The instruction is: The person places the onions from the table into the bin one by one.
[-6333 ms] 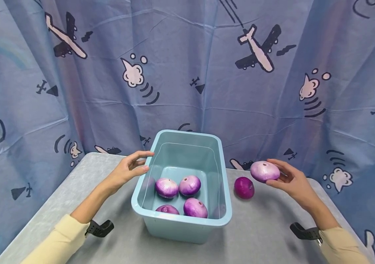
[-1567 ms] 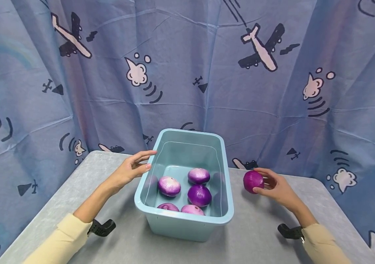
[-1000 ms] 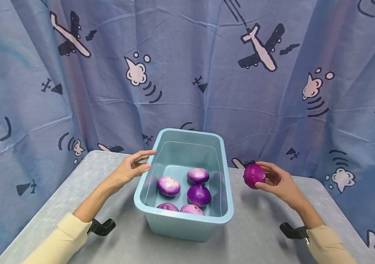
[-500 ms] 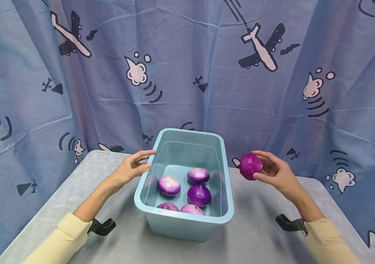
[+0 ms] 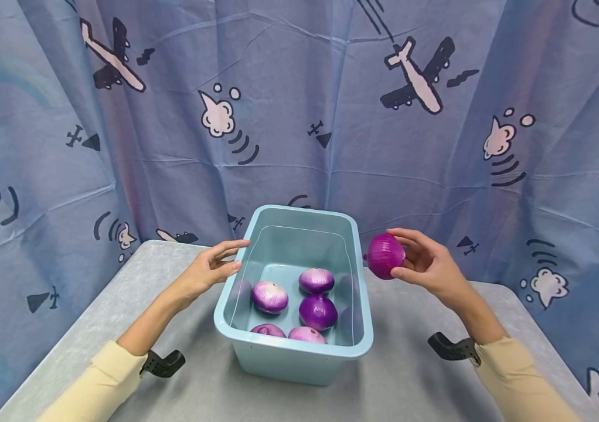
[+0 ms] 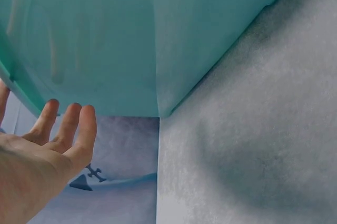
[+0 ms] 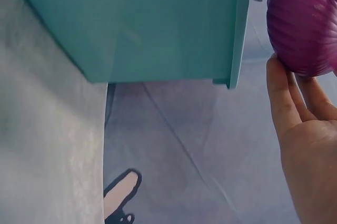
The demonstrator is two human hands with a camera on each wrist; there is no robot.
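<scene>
My right hand (image 5: 434,266) grips a deep-magenta red onion (image 5: 385,257) between thumb and fingers, above the table and just outside the bin's right rim. In the right wrist view the same onion (image 7: 300,23) sits at the fingertips, beside the bin's wall. A light-blue plastic bin (image 5: 294,347) stands mid-table with several purple-and-white onions inside, among them a dark purple onion (image 5: 318,312); its front wall partly hides the two nearest. My left hand (image 5: 207,272) rests at the bin's left rim with relaxed fingers, also showing in the left wrist view beside the outer wall.
The bin stands on a grey table (image 5: 400,375). A blue curtain (image 5: 289,117) printed with airplanes hangs close behind and around the table. Black straps (image 5: 164,363) circle both wrists.
Since the oldest frame, a pale onion went from my right hand into the bin. The right hand then took the magenta onion off the table, lifting it leftward to the rim. Left hand stays put.
</scene>
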